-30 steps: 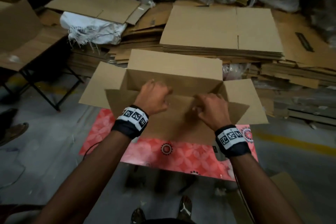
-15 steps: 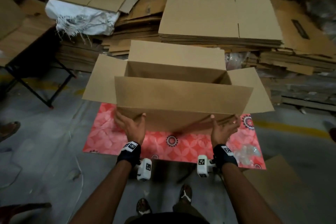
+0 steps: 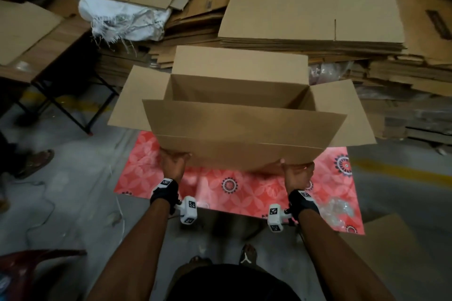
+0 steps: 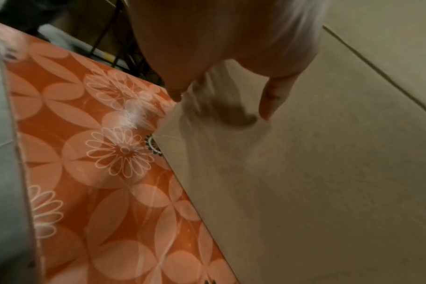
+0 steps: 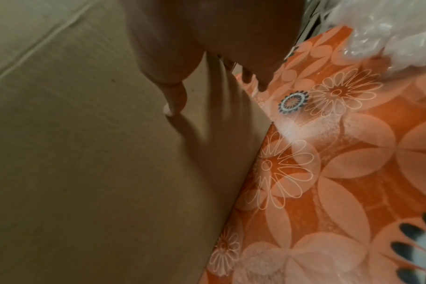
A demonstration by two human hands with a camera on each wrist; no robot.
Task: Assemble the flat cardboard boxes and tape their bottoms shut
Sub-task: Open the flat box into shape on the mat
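Both hands hold the box [image 3: 244,134] by its near lower corners: the left hand [image 3: 174,164] at 7 o'clock, thumb on the near wall and fingers curled under, the right hand [image 3: 297,173] at 5 o'clock likewise. The box is upright over the red floral tabletop [image 3: 220,190], top flaps spread open. Flat cartons [image 3: 310,7] are stacked at 12 o'clock.
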